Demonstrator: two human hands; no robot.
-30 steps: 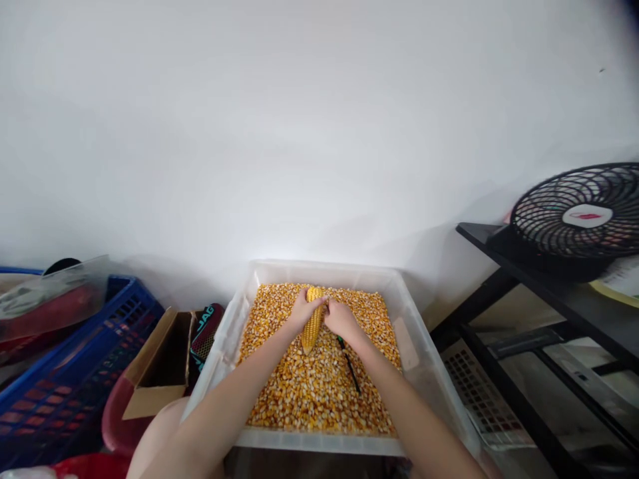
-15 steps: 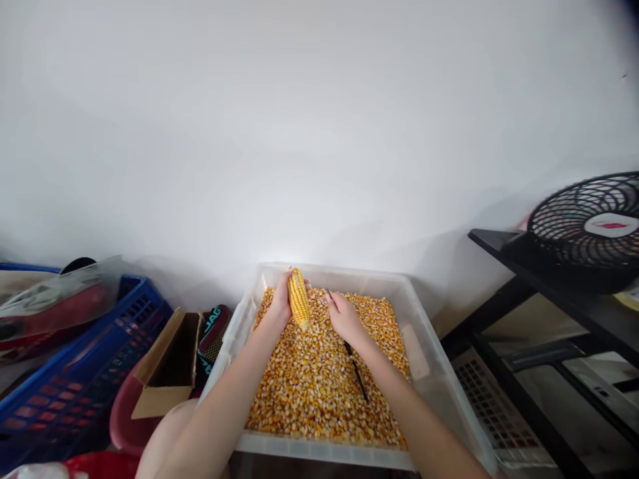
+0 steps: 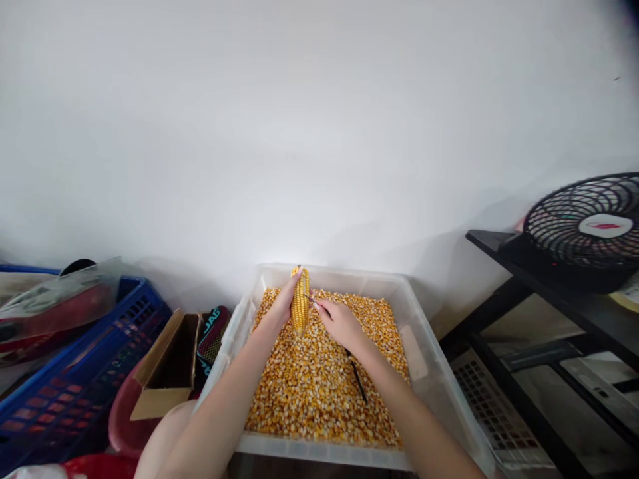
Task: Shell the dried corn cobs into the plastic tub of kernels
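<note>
Above the tub, the left hand is clamped on the cob, fingers wrapped around its left side. The cob points toward the wearer; whether its lower end touches the loose kernels cannot be told. The right hand is clenched on a thin tool, whose tip appears to meet the cob's right flank.

Change noted: half a second ago the right hand stood apart from the cob; the gap is now closed and the cob sits less tilted. In this inspector's judgement, the tool is now placed to work on the rows.

A dark stick lies on the kernels near the right forearm. Outside, a box and a blue crate stand left; a fan stands right on a black shelf.
</note>
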